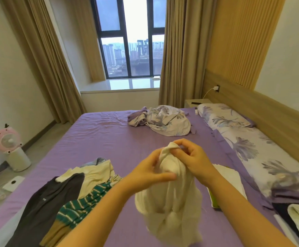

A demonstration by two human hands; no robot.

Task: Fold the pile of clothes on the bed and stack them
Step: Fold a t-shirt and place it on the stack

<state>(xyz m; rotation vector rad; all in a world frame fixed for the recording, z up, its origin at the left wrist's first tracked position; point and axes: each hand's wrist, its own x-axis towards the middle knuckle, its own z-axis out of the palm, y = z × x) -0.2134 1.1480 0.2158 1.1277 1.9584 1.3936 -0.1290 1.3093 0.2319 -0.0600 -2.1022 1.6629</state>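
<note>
1. Fingers of both hands pinch the top of a cream garment (170,198): the left hand (152,172) is curled round its bunched upper edge, and the right hand (195,160) nips a fold between thumb and fingertips. It hangs in the air above the purple bed (100,134).
2. Judgement: the cloth is still bunched, so the step in hand is finding an edge. Slide the hands apart along the hem until the fabric hangs flat.
3. Lay it on the bare sheet straight ahead, smooth it, then fold.
4. Unfolded clothes (61,202) lie at the left; folded white pieces (228,179) sit at the right, likely the stack to add to.
5. Keep clear of the crumpled floral bedding (164,122) further up.
</note>
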